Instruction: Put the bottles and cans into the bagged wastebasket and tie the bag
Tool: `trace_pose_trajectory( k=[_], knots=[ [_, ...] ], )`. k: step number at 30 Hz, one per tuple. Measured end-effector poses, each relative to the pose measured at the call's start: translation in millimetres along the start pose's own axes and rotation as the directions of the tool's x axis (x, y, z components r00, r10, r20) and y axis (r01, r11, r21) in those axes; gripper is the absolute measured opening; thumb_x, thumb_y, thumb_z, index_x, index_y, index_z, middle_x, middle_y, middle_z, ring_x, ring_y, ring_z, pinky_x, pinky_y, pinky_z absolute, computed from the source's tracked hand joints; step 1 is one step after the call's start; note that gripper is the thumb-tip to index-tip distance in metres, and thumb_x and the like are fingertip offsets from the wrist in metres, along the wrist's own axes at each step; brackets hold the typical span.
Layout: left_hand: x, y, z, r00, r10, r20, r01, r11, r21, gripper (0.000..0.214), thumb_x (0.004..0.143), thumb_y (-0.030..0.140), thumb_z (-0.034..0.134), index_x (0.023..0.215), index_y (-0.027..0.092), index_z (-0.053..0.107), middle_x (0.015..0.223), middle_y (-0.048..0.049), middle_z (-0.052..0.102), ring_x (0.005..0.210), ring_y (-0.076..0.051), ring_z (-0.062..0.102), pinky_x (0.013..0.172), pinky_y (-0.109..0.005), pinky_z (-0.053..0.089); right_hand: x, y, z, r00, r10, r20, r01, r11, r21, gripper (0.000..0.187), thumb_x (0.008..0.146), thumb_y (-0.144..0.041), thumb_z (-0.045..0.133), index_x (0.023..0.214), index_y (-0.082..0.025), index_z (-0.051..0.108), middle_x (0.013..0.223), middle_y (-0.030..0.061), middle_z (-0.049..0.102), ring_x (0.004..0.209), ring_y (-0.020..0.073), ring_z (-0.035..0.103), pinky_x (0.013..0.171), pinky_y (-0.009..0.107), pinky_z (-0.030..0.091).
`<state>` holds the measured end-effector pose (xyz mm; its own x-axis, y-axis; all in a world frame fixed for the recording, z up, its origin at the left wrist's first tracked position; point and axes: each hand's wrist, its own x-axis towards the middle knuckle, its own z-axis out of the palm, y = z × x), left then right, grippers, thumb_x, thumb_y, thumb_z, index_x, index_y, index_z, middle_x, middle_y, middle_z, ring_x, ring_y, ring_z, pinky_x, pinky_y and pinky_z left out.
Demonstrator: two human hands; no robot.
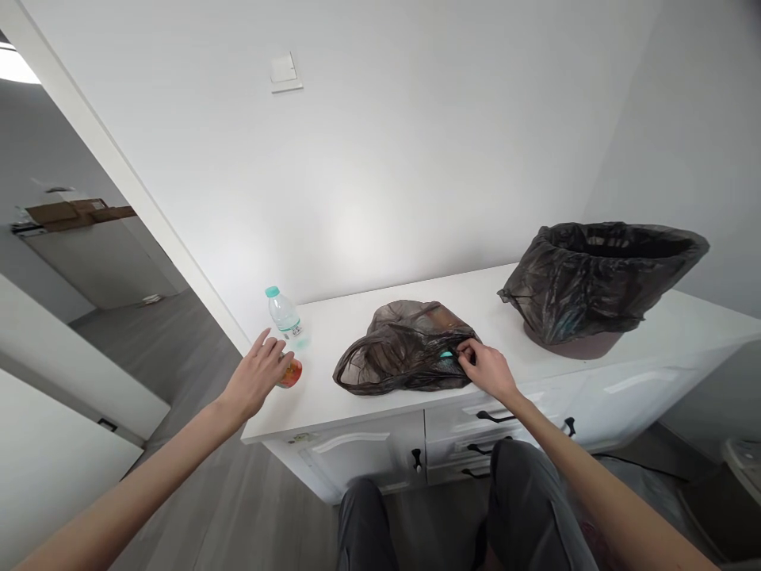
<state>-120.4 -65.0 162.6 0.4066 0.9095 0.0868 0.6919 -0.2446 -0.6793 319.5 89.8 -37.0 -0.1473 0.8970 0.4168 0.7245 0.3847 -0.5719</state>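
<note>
A thin black plastic bag [398, 357] lies on the white cabinet top, its mouth facing left. Something orange-brown and a bit of teal show at its right end. Pinched on that end, my right hand [487, 369] has its fingers closed on the film. My left hand [258, 373] hovers at the cabinet's left end, fingers apart, beside a red-and-orange item [291, 373] that it partly covers; I cannot tell whether it touches it. Just behind stands a clear plastic bottle [284, 313] with a teal cap.
A bin [579, 346] lined with another black bag stands on the cabinet's [333, 412] right part. Black handles mark the drawers below. A light switch [285, 71] is on the wall. Left of the cabinet is a doorway; my knees are close to the cabinet front.
</note>
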Motion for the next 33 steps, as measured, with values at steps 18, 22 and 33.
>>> trace_pose_trajectory(
  k=[18, 22, 33],
  knots=[
    [61.3, -4.6, 81.0, 1.000, 0.025, 0.000, -0.025, 0.999, -0.048, 0.039, 0.063, 0.009, 0.068, 0.099, 0.022, 0.073, 0.119, -0.0171, 0.069, 0.132, -0.040, 0.053, 0.126, -0.056, 0.021, 6.4, 7.9, 4.1, 1.000, 0.004, -0.008, -0.004, 1.000, -0.013, 0.018, 0.091, -0.024, 0.055, 0.102, -0.023, 0.069, 0.080, -0.0005, 0.073, 0.079, 0.0198, 0.067, 0.072, 0.029, 0.040],
    [68.1, -2.7, 82.6, 0.999, 0.027, -0.038, -0.034, 0.980, -0.195, 0.039, 0.066, 0.013, 0.069, 0.103, 0.025, 0.073, 0.121, -0.0161, 0.069, 0.140, -0.041, 0.048, 0.126, -0.060, 0.020, 7.0, 4.3, 0.3, 1.000, 0.010, 0.000, -0.010, 1.000, 0.002, 0.018, 0.091, -0.024, 0.055, 0.103, -0.022, 0.069, 0.080, -0.0003, 0.072, 0.076, 0.0189, 0.066, 0.068, 0.028, 0.039],
    [80.8, 32.4, -35.7, 0.947, -0.143, -0.287, 0.049, 0.949, -0.312, 0.043, 0.086, 0.018, 0.055, 0.126, 0.027, 0.066, 0.137, -0.0136, 0.063, 0.140, -0.038, 0.049, 0.113, -0.062, 0.040, 6.7, 6.1, -0.4, 1.000, -0.002, -0.029, 0.003, 1.000, 0.022, 0.015, 0.091, -0.023, 0.056, 0.101, -0.024, 0.068, 0.077, -0.0008, 0.071, 0.076, 0.0194, 0.065, 0.069, 0.028, 0.039]
  ],
)
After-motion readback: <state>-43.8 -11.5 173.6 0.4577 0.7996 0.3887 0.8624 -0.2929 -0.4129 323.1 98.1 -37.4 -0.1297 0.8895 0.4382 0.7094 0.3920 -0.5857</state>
